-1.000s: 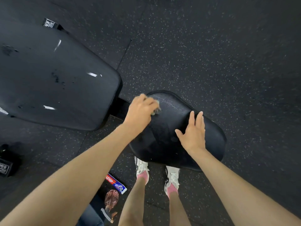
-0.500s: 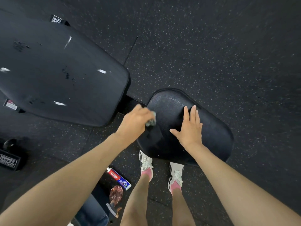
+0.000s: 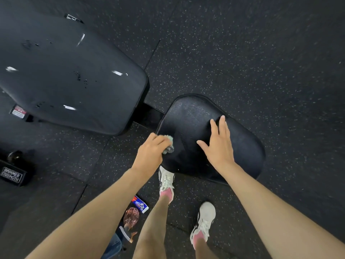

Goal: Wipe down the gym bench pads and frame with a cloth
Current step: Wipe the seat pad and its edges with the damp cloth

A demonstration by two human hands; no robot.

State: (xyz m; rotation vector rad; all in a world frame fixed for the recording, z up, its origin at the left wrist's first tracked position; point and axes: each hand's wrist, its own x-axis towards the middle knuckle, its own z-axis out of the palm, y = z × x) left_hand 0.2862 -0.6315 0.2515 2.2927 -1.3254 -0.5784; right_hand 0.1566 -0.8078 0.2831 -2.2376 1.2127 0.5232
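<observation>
The black seat pad (image 3: 240,146) of the bench lies in the middle of the head view, its near left part darker and wet-looking. My left hand (image 3: 151,154) grips a small pale green cloth (image 3: 169,145) against the pad's left edge. My right hand (image 3: 217,144) rests flat on the pad's middle with straight fingers. The large black back pad (image 3: 65,71) fills the upper left, with scuffs and white marks. A dark frame bar (image 3: 149,114) joins the two pads.
Black speckled rubber floor (image 3: 242,53) surrounds the bench. My two white and pink shoes (image 3: 203,221) stand just below the seat pad. A printed packet (image 3: 139,203) lies by my left leg. A Hammer Strength frame foot (image 3: 13,173) sits at the left edge.
My left hand has dragged the cloth from the seat pad's far left corner down its left edge toward me. My right hand stays flat on the pad. My right foot has stepped back.
</observation>
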